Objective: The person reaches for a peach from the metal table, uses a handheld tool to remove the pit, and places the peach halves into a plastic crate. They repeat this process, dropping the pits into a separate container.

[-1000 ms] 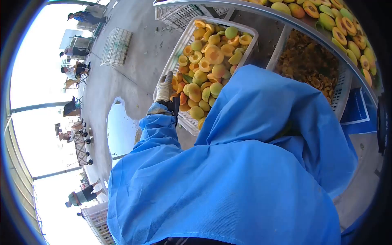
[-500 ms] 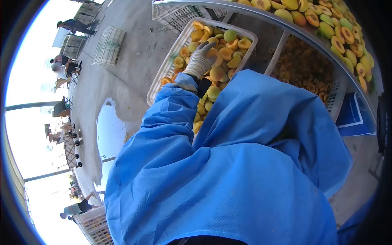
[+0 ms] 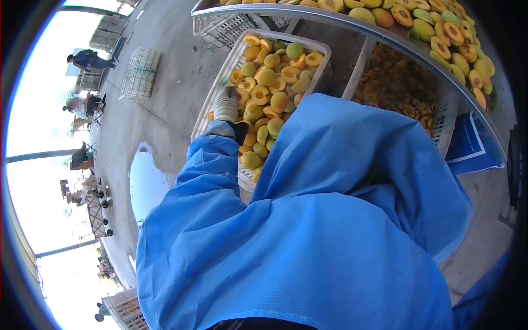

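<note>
My left hand, in a whitish ribbed glove and blue sleeve, is at the left side of a white plastic crate. Its fingers are blurred and partly hidden, so I cannot make out whether they hold anything. The crate is heaped with halved yellow stone fruits, peaches or apricots by their look, many with hollow centres, and some greenish ones. Blue cloth covers my body and overlaps the crate's near right side. My right hand does not show.
A metal-edged table at upper right bears more halved fruit, some with pits. Below it stands a crate of brown pits or scraps. A wire crate, a puddle and several people are on the left.
My left hand has moved left, from over the fruit in the middle of the crate to its left side. The whole view has shifted slightly.
</note>
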{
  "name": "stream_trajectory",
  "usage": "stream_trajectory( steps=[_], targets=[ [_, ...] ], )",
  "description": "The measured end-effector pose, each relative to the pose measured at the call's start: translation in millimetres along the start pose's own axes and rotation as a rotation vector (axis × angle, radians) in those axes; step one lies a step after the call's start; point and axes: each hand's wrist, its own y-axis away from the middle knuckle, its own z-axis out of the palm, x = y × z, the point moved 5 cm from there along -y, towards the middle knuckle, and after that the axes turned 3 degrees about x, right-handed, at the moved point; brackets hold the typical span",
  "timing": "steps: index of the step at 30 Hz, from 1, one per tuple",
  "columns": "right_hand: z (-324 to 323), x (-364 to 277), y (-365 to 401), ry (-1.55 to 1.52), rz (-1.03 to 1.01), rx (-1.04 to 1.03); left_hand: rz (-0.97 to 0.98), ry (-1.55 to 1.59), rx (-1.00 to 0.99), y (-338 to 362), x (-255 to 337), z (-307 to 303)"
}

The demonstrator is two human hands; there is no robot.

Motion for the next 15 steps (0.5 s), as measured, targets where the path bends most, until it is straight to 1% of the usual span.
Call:
stream_trajectory(
  steps=[3,4,5,6,8,9,10,12,13,15],
  targets=[
    [3,4,0,0.005,0.009,0.0,-0.085,-0.135,0.008,1,-57,7],
    [3,6,3,-0.002,0.017,0.0,-0.123,-0.193,0.074,5,-65,6],
    [4,7,3,0.001,0.018,-0.002,-0.198,-0.168,0.083,5,-75,7],
    [4,8,1,-0.004,0.019,-0.003,-0.271,-0.135,0.084,10,-71,6],
    [5,10,-1,0.0,0.024,-0.004,-0.364,0.17,0.166,0,-94,23],
    [4,9,-2,0.003,0.019,-0.005,-0.388,0.528,0.224,-12,-110,45],
    [4,10,-3,0.004,0.021,-0.001,-0.361,0.695,0.152,-14,-91,41],
    [4,7,-4,0.004,0.018,-0.001,-0.287,1.006,0.156,-29,-83,52],
    [3,6,-4,0.007,0.021,0.0,-0.314,0.976,0.171,-31,-83,51],
    [3,6,-6,0.004,0.028,0.0,-0.357,0.907,0.195,-32,-53,27]
  ],
)
